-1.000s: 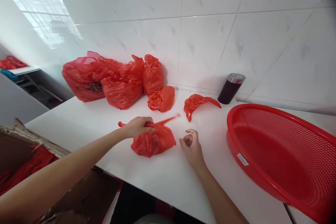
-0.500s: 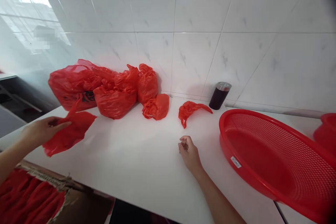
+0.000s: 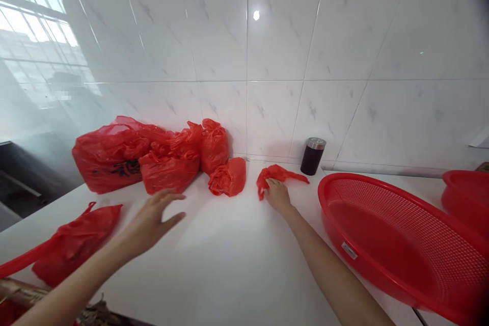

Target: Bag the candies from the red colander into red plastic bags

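My right hand (image 3: 278,196) reaches to a crumpled red plastic bag (image 3: 281,172) near the wall, its fingers closed on the bag's near left part. Part of that grip is hidden behind the back of the hand. My left hand (image 3: 155,218) hovers over the white table (image 3: 214,265), thumb and fingers apart, with nothing in it. A second red plastic bag (image 3: 82,237), flat and with its handle stretched out, lies by the left front edge, behind my left forearm. A small bundled red bag (image 3: 229,177) rests between the hands, farther back.
Filled red bags (image 3: 171,165) stand against the tiled wall at the back left. A dark cylinder with a silver lid (image 3: 313,156) stands by the wall. A large red plastic basket (image 3: 357,254) takes up the right side. An opened cardboard box edge (image 3: 26,293) shows at the lower left.
My left hand has let go of the red bag, leaving it at the left front edge, and has moved right. My right hand has moved forward onto the crumpled bag. The view has tilted up.
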Demonstrator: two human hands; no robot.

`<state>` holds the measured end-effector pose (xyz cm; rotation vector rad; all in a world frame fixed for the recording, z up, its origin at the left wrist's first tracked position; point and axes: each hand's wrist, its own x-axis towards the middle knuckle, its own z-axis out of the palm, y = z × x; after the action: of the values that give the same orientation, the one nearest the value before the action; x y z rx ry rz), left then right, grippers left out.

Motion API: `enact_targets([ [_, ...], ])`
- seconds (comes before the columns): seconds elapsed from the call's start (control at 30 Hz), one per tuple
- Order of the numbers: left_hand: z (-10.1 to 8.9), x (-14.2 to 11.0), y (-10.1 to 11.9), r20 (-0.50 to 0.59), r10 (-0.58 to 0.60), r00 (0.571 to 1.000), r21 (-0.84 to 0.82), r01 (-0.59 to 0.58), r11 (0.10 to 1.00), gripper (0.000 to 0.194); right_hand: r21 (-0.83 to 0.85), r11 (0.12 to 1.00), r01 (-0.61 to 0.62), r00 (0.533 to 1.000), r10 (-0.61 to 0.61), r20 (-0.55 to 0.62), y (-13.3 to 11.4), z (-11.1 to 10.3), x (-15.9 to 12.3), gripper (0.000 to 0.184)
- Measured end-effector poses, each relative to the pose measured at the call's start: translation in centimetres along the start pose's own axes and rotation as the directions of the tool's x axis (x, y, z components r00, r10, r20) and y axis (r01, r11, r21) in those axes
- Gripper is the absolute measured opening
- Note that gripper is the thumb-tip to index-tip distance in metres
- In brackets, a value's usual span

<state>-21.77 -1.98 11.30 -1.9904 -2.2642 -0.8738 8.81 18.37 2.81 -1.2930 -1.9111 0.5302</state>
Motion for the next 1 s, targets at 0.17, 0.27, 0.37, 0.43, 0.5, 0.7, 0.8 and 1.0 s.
enact_targets([
  [0.17,4.1,1.3,5.6,0.245,0.116,0.962,-0.259,-0.050,0.964,0.070,0.237,0.967,0.091,0.994,-0.073,-0.084,-5.7,-3.3,-2.5,0.036],
  [0.27,6.0,2.6,8.7,0.156,0.195,0.968,-0.368,-0.126,0.921,0.087,0.570,0.820,0.044,0.998,-0.009,-0.064,-8.8,-5.6,-5.0,0.025],
  [0.37,7.5,3.9,10.7,-0.052,0.241,0.969,-0.323,-0.245,0.914,0.080,0.763,0.645,-0.039,0.998,0.055,0.005,-10.3,-7.4,-7.1,0.020],
  [0.43,8.2,4.4,11.1,-0.159,0.284,0.945,-0.206,-0.313,0.927,0.063,0.828,0.553,-0.090,0.995,0.077,0.057,-10.4,-8.2,-7.9,0.021],
  [0.5,8.5,4.5,10.8,-0.179,0.366,0.913,-0.105,-0.387,0.916,0.036,0.850,0.509,-0.134,0.990,0.102,0.095,-9.7,-8.8,-8.3,0.024],
  [0.7,6.6,2.6,8.4,0.020,0.276,0.961,-0.382,-0.248,0.890,0.018,0.653,0.745,-0.133,0.954,0.275,-0.119,-4.3,-9.4,-7.8,0.026],
  [0.8,5.6,2.2,7.8,0.189,0.021,0.982,-0.522,0.083,0.849,0.019,0.314,0.943,-0.113,0.903,0.230,-0.363,-4.3,-9.1,-8.6,0.019],
  [1.0,6.2,1.9,10.3,0.230,-0.027,0.973,-0.577,0.158,0.801,0.017,0.095,0.958,0.271,0.949,-0.249,-0.194,-11.1,-3.8,-12.8,0.010],
])
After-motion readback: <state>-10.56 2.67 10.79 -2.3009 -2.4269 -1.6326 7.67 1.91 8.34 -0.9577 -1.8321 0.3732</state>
